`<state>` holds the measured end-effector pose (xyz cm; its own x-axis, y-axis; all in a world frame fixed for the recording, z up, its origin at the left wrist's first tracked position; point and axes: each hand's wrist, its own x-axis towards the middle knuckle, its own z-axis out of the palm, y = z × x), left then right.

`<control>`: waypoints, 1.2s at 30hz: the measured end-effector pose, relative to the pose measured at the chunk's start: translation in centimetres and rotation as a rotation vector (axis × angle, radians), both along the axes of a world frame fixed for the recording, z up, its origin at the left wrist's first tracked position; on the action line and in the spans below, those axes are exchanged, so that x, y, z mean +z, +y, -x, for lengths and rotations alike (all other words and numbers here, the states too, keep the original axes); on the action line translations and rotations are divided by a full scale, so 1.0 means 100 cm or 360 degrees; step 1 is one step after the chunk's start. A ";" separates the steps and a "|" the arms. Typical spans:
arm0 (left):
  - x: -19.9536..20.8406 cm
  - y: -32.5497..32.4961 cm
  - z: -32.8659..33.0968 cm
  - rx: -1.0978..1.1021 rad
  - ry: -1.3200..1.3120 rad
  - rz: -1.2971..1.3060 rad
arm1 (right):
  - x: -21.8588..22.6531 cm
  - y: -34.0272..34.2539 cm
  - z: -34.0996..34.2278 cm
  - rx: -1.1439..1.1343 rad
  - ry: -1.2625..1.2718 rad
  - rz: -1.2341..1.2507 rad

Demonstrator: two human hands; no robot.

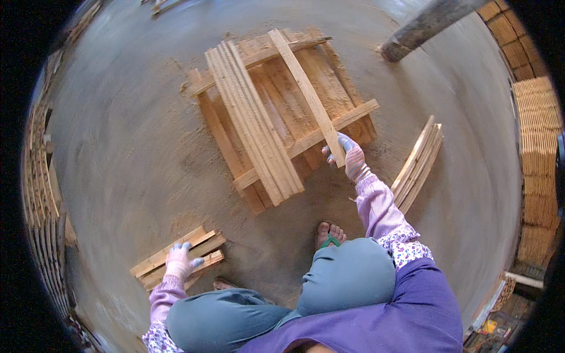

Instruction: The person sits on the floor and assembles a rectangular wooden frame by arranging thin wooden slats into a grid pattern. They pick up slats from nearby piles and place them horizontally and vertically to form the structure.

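Observation:
My right hand (pixel 353 162), in a striped fingered glove, is closed round the near end of a long, pale wooden slat (pixel 309 91). This slat lies slantwise over two crossbars of a low wooden pallet (pixel 276 88). To its left, several similar slats (pixel 253 123) lie side by side across the same crossbars. At the lower left, my left hand (pixel 178 263) rests over a small pile of short wooden pieces (pixel 168 253), thumb and fingers apart. The hand hides part of that pile.
Another small bundle of slats (pixel 418 165) lies on the grey floor (pixel 129 117) to the right. A round post (pixel 424 29) stands at the far right. Tall wood stacks (pixel 538 170) line the right side, and more timber (pixel 44 206) the left. My sandalled foot (pixel 331 234) is near the pallet.

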<state>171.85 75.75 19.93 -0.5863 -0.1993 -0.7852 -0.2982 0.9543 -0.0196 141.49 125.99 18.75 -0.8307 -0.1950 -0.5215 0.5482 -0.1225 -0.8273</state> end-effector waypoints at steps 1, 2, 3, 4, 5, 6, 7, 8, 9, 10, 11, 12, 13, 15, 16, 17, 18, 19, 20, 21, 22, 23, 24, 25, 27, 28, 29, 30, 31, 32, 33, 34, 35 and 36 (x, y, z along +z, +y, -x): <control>0.002 -0.005 0.006 -0.0130 0.0053 -0.0044 | -0.004 -0.011 -0.005 0.0059 0.0057 -0.0029; 0.005 -0.004 0.022 -0.0094 0.0135 -0.0178 | -0.010 -0.021 -0.012 0.0118 0.0114 -0.0062; 0.010 0.005 0.045 -0.0060 0.0220 -0.0317 | -0.016 -0.028 -0.019 0.0174 0.0172 -0.0098; 0.021 0.023 0.077 -0.0113 0.0295 -0.0433 | -0.027 -0.025 -0.025 0.0313 0.0209 -0.0171; 0.031 0.045 0.109 -0.0169 0.0375 -0.0550 | -0.041 -0.026 -0.037 0.0473 0.0824 -0.0810; 0.032 0.045 0.118 -0.0184 0.0476 -0.0597 | -0.030 -0.054 -0.041 0.0734 0.0672 -0.0886; 0.029 0.046 0.129 -0.0210 0.0587 -0.0653 | -0.009 -0.077 -0.043 0.0991 0.0531 -0.0980; 0.027 0.068 0.157 -0.0140 0.0669 -0.0776 | -0.006 -0.069 -0.035 0.1010 0.0607 -0.1190; 0.025 0.090 0.183 -0.0066 0.0744 -0.0890 | -0.002 -0.067 -0.026 0.0968 0.0865 -0.1371; 0.022 0.110 0.202 0.0075 0.0822 -0.0925 | 0.008 -0.075 -0.014 0.0935 0.0892 -0.1446; 0.017 0.122 0.215 0.0223 0.0901 -0.0943 | 0.025 -0.095 0.001 0.0906 0.0924 -0.1504; -0.006 0.121 0.225 0.0362 0.0927 -0.0962 | 0.043 -0.127 0.014 0.0933 0.0987 -0.1436; -0.026 0.123 0.234 0.0491 0.0953 -0.0999 | 0.060 -0.157 0.026 0.0953 0.1041 -0.1382; 0.002 0.166 0.258 0.0703 0.0751 -0.0932 | 0.079 -0.187 0.054 0.1123 0.0776 -0.1838; -0.014 0.160 0.254 0.0863 0.0855 -0.0930 | 0.087 -0.222 0.057 0.1157 0.0676 -0.1885; -0.015 0.165 0.253 0.0907 0.0891 -0.0927 | 0.090 -0.245 0.062 0.1173 0.0546 -0.1971; -0.015 0.168 0.250 0.0965 0.0937 -0.0914 | 0.089 -0.258 0.066 0.1199 0.0430 -0.2049; -0.014 0.168 0.249 0.1024 0.0982 -0.0899 | 0.087 -0.262 0.068 0.1185 0.0401 -0.2096; -0.012 0.165 0.249 0.1074 0.0973 -0.0976 | 0.081 -0.267 0.068 0.1179 0.0380 -0.2138; -0.011 0.161 0.249 0.1124 0.0963 -0.1052 | 0.074 -0.272 0.069 0.1175 0.0359 -0.2179; -0.010 0.156 0.247 0.1176 0.0954 -0.1126 | 0.069 -0.270 0.072 0.1099 0.0383 -0.2131; -0.011 0.144 0.237 0.1257 0.0938 -0.1166 | 0.070 -0.275 0.068 0.0976 0.0355 -0.1908; -0.013 0.142 0.238 0.1298 0.0845 -0.1326 | 0.055 -0.265 0.078 0.0788 0.0505 -0.1620; -0.009 0.152 0.241 0.1362 0.0847 -0.1581 | 0.037 -0.248 0.097 0.0574 0.0652 -0.1345; -0.003 0.178 0.242 0.1518 0.0810 -0.2109 | 0.015 -0.228 0.119 0.0285 0.0656 0.0068; 0.004 0.184 0.239 0.1512 0.0793 -0.2164 | 0.013 -0.224 0.122 0.0265 0.0656 0.0309; 0.037 0.192 0.244 0.1472 0.0773 -0.2251 | 0.013 -0.210 0.134 0.0227 0.0677 0.0528; 0.060 0.196 0.249 0.1425 0.0777 -0.2324 | 0.017 -0.200 0.145 0.0275 0.0549 0.0665; 0.066 0.200 0.252 0.1218 0.1164 -0.2118 | 0.021 -0.193 0.154 0.0320 0.0411 0.0795; 0.078 0.193 0.249 0.1233 0.1151 -0.1873 | 0.036 -0.209 0.139 0.0432 0.0324 0.0947; 0.093 0.183 0.247 0.1239 0.1134 -0.1643 | 0.060 -0.225 0.126 0.0542 0.0247 0.1086; 0.095 0.174 0.249 0.1298 0.1215 -0.1661 | 0.069 -0.237 0.128 0.0539 0.0222 0.0969; 0.094 0.165 0.249 0.1355 0.1283 -0.1682 | 0.076 -0.245 0.128 0.0524 0.0193 0.0848; 0.091 0.154 0.249 0.1412 0.1350 -0.1702 | 0.081 -0.256 0.127 0.0509 0.0165 0.0725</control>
<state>146.92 91.17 28.99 -0.9032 -0.2978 -0.3092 -0.3107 -0.0436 0.9495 128.76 100.37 26.82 -0.7357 -0.6316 -0.2447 0.5355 -0.3211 -0.7811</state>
